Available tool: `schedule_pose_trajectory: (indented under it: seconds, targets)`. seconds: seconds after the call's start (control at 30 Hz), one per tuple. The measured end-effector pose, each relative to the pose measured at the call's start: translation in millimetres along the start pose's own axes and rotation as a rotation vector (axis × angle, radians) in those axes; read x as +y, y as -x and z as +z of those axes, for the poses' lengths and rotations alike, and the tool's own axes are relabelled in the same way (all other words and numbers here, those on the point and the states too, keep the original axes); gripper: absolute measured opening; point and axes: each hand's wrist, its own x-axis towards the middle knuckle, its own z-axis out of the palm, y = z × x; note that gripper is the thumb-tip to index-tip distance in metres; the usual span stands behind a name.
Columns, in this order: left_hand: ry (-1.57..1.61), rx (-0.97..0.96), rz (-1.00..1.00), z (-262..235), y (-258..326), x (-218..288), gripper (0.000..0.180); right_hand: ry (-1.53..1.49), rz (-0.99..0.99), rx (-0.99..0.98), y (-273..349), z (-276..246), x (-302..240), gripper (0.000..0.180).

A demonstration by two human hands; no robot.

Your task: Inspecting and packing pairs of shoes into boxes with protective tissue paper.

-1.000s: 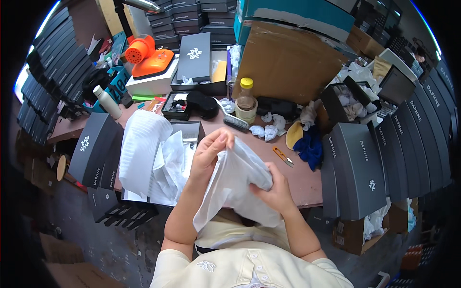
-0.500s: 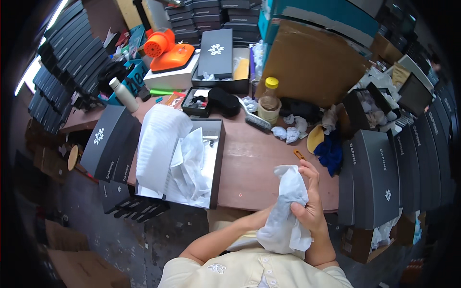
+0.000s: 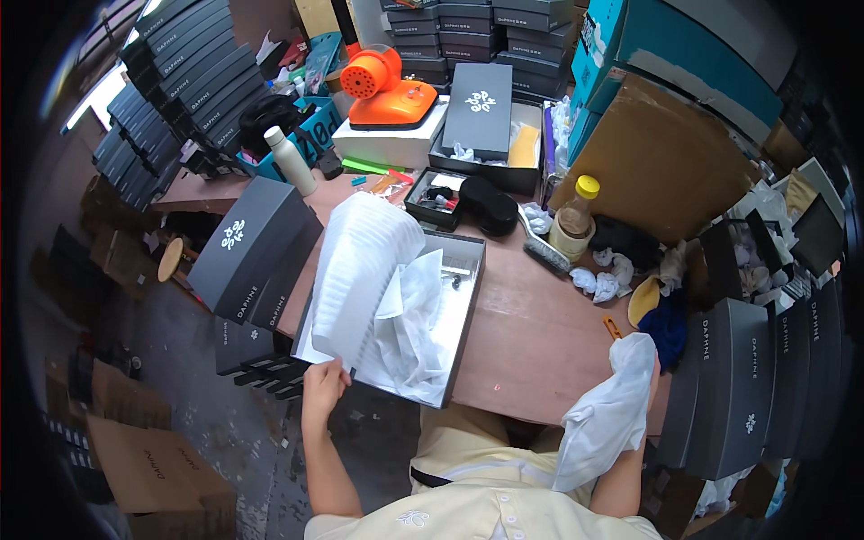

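Note:
At the near-left corner of an open shoebox (image 3: 465, 310), my left hand (image 3: 326, 389) has its fingers curled closed on the box's rim. Inside the box lie a ribbed white foam sheet (image 3: 367, 270), which sticks up past the left wall, and crumpled white tissue paper (image 3: 409, 333). A bundle wrapped in white tissue (image 3: 607, 409) is held up at the right, over the table's front edge. My right hand (image 3: 652, 396) supports it from behind, its fingers mostly hidden by the tissue. What the wrapping contains cannot be seen.
Stacked dark shoeboxes (image 3: 250, 252) stand left of the open box, more (image 3: 724, 387) at the right. Behind are an orange blower-like machine (image 3: 393, 101), a brush (image 3: 543, 247), a yellow-capped jar (image 3: 573, 220) and crumpled paper (image 3: 601, 281). An orange cutter (image 3: 613, 328) lies beside a blue cloth (image 3: 664, 335).
My left hand has left the wrapped bundle and moved left to the open box's corner. The bundle has shifted right with my right hand. The view has turned left.

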Motion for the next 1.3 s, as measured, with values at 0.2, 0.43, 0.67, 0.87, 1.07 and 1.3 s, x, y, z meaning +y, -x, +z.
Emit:
schedule_pose_trajectory:
  seconds: [0.2,0.43,0.67,0.87,1.07,1.3]
  targets:
    - [0.466,0.510,0.479,28.2,-53.5,59.2,0.036,-0.145,0.209,-0.262,-13.8,-15.0,22.1,0.038]
    - [-0.640,-0.657,1.204,112.7,-15.0,144.7,0.039,-0.182,0.420,-0.311,14.2,55.3,0.2,0.038]
    - [-0.449,-0.422,1.091,72.1,-8.6,153.1,0.045,0.502,0.410,-0.631,68.2,200.7,-55.9,0.045]
    - [-1.018,-0.399,1.049,57.3,-59.5,102.4,0.062,1.288,0.158,-0.921,-41.4,266.0,2.0,0.062]
    - [-1.031,-0.355,0.933,106.7,-60.6,74.6,0.067,2.067,-0.170,-0.967,-134.5,292.8,141.3,0.052]
    - [-1.159,-0.345,0.816,106.7,-64.8,59.3,0.065,2.051,-0.251,-0.402,-166.2,242.2,230.3,0.033]
